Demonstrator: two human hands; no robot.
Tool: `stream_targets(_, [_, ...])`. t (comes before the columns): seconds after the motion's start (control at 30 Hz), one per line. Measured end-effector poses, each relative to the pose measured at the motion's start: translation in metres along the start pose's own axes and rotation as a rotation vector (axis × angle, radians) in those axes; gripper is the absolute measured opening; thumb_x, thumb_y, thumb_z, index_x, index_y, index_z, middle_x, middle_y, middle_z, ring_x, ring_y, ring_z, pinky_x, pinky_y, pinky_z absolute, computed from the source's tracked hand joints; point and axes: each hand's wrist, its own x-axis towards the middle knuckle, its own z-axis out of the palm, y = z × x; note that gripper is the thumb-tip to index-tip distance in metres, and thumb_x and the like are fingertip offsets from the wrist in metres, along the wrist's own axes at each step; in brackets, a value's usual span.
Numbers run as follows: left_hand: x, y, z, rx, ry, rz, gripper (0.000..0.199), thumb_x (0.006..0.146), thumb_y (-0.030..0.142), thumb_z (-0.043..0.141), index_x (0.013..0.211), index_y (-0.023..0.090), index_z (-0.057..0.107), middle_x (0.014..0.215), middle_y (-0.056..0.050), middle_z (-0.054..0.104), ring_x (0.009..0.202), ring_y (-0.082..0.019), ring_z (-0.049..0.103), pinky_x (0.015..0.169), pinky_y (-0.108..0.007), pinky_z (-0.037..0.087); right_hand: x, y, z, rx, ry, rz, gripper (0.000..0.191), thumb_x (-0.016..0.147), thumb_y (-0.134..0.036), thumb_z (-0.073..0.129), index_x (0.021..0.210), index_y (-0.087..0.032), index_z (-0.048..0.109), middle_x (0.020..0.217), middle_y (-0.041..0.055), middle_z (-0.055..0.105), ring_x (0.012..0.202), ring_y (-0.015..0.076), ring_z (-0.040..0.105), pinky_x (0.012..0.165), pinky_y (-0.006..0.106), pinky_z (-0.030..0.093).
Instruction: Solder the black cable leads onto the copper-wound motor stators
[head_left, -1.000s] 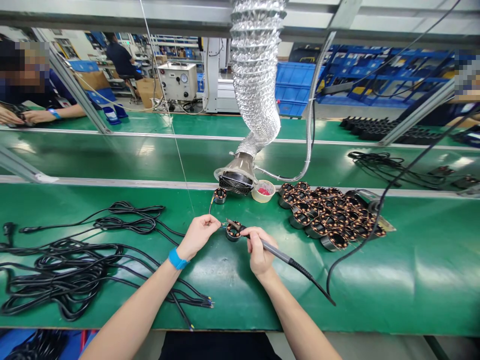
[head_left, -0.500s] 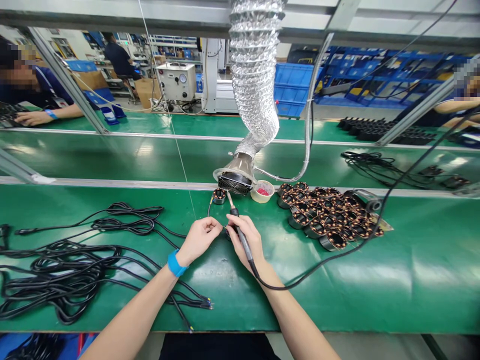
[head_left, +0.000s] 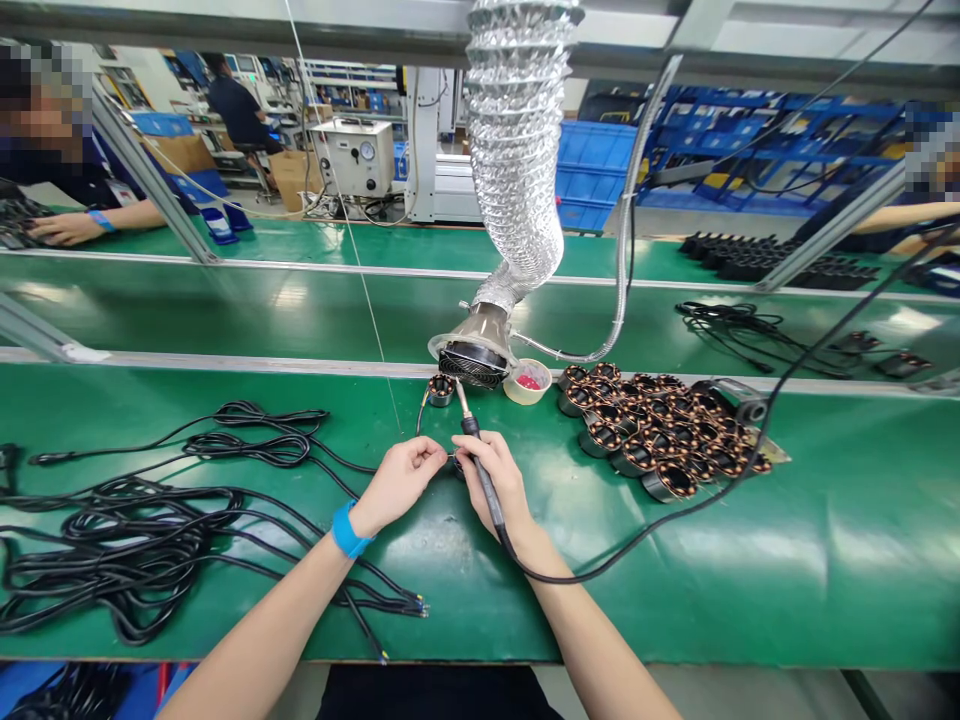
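Observation:
My right hand (head_left: 506, 490) grips a soldering iron (head_left: 470, 428), its tip pointing away from me below the fume extractor's fan (head_left: 472, 364). Close beside it on the left, my left hand (head_left: 397, 485) is closed in a pinch, with a blue band on the wrist. What it pinches is too small to make out; a thin wire-like line shows between the two hands. A dark round part is half hidden under my right fingers. Just beyond the iron's tip stands a wound motor stator (head_left: 440, 391) with a cable joined to its left side.
Coiled black cables (head_left: 135, 540) cover the left of the green bench (head_left: 675, 590). Many copper-wound stators (head_left: 667, 482) are grouped at right, near a pale cup (head_left: 527, 385) with red contents. A foil duct (head_left: 517, 150) hangs overhead. Co-workers sit beyond the frame, left and right.
Both hands stay nearly in place, still close together, and the soldering iron keeps almost the same pose. The view has shifted slightly.

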Motion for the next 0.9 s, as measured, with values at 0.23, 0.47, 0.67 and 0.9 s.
stream_targets(0.23, [0.001, -0.001, 0.005, -0.058, 0.060, -0.050, 0.029, 0.084, 0.043, 0.060, 0.078, 0.014, 0.063, 0.066, 0.001, 0.057, 0.054, -0.009, 0.042, 0.052, -0.022, 0.032, -0.002, -0.002, -0.006, -0.015, 0.040, 0.008, 0.032, 0.095, -0.014, 0.053, 0.124, -0.026, 0.063, 0.104, 0.0061, 0.061, 0.091, 0.0138, 0.066, 0.083, 0.026, 0.054])
stream_targets(0.47, [0.002, -0.007, 0.007, -0.042, 0.082, -0.029, 0.026, 0.083, 0.039, 0.062, 0.077, 0.014, 0.064, 0.069, 0.000, 0.060, 0.062, -0.012, 0.049, 0.058, -0.022, 0.036, -0.007, -0.008, -0.024, 0.021, 0.299, 0.121, 0.022, 0.095, -0.020, 0.050, 0.093, -0.021, 0.072, 0.071, 0.0017, 0.068, 0.069, 0.0167, 0.068, 0.072, 0.031, 0.056])
stream_targets(0.67, [0.003, -0.009, 0.009, -0.007, 0.109, -0.010, 0.025, 0.084, 0.037, 0.061, 0.077, 0.014, 0.064, 0.070, -0.001, 0.062, 0.064, -0.013, 0.052, 0.060, -0.022, 0.038, -0.011, -0.015, -0.025, 0.050, 0.362, 0.105, 0.042, 0.097, -0.023, 0.041, 0.068, -0.021, 0.071, 0.042, -0.0038, 0.045, 0.050, 0.0158, 0.061, 0.059, 0.030, 0.051])
stream_targets(0.9, [0.002, -0.009, 0.009, 0.019, 0.112, -0.008, 0.026, 0.085, 0.039, 0.061, 0.078, 0.014, 0.064, 0.069, -0.001, 0.061, 0.062, -0.013, 0.050, 0.059, -0.022, 0.036, -0.008, -0.017, -0.023, 0.029, 0.320, 0.102, 0.044, 0.098, -0.023, 0.040, 0.066, -0.022, 0.070, 0.046, -0.0028, 0.053, 0.049, 0.0147, 0.060, 0.058, 0.030, 0.049])
